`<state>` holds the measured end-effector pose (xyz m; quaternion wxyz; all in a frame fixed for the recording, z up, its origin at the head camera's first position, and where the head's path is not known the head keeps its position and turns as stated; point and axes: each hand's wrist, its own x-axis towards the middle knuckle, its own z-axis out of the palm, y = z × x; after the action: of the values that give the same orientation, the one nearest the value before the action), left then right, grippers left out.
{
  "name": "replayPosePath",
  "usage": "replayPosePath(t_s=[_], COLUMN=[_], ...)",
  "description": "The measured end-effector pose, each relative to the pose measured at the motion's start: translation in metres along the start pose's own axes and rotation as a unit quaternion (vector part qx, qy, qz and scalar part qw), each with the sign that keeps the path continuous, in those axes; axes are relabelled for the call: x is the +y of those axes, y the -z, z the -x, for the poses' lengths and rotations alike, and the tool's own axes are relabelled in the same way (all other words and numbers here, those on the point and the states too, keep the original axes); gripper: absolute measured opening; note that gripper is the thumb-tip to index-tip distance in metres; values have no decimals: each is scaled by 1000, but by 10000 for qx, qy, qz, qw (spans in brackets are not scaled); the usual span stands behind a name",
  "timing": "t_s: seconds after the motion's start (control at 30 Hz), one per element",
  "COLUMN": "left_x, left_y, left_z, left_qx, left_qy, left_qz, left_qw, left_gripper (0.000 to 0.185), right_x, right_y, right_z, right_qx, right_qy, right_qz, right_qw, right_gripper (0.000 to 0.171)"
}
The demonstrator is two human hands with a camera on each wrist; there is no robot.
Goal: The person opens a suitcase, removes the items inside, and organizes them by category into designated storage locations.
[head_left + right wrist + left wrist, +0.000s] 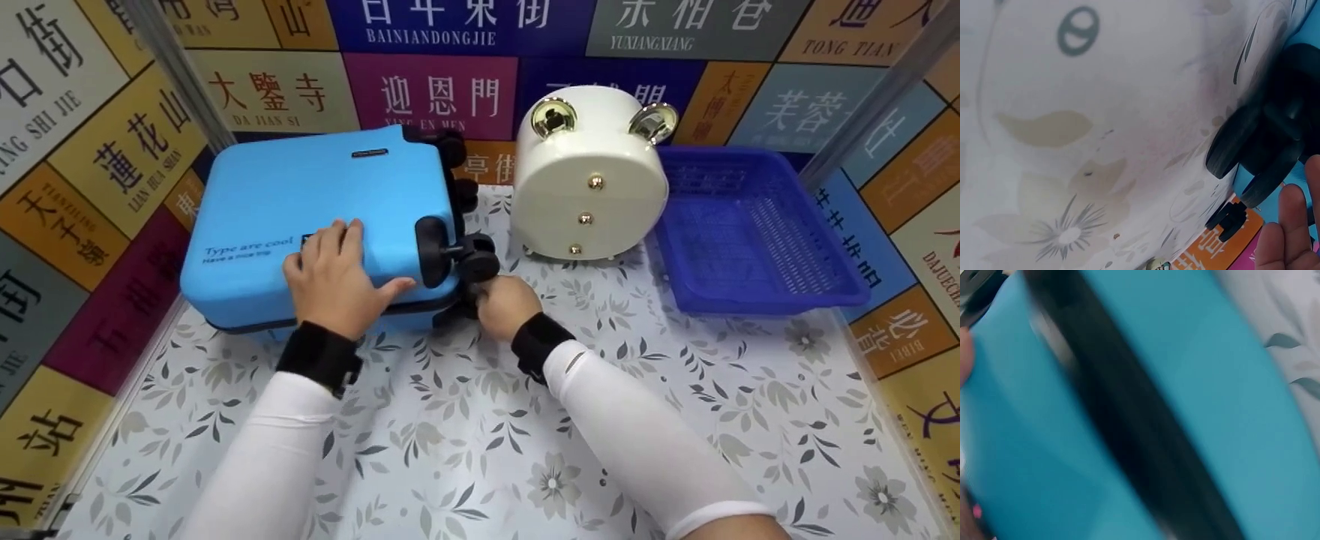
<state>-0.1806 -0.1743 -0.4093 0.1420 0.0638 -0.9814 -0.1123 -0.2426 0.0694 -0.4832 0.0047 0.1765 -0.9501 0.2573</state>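
A light blue hard-shell suitcase lies flat on the floral table at the left, its black wheels pointing right. My left hand rests flat on the top shell near the front edge, fingers spread and thumb out. The left wrist view is a blur of blue shell and the black zip band. My right hand is curled at the lower front wheel and appears to grip it. In the right wrist view, the fingers lie beside a black double wheel.
A white round case with gold studs stands at the back centre. A blue plastic basket sits at the right. Walls of coloured signs enclose the table on three sides.
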Motion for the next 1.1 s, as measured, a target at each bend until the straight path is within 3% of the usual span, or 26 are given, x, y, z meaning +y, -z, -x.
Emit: replayPosePath(t_s=[0.17,0.3,0.73,1.1], left_x=[-18,-19,-1,23], left_y=[5,1,-5,-11], left_z=[-6,-5,2,1], left_qx=[-50,39,31,206], left_qy=[-284,-275,237,591], left_qz=[-75,-147,-322,-582], left_qw=[9996,9995,9992,9963], left_gripper=[117,118,119,122], right_x=[0,-1,-5,-9], right_y=[1,2,-3,-6], right_z=[3,6,16,16], right_qx=[-36,-53,-374,-280], right_qy=[156,103,-117,123], right_qz=[-19,-180,-409,-370], right_qw=[9999,9998,9984,9988], right_gripper=[24,23,25,28])
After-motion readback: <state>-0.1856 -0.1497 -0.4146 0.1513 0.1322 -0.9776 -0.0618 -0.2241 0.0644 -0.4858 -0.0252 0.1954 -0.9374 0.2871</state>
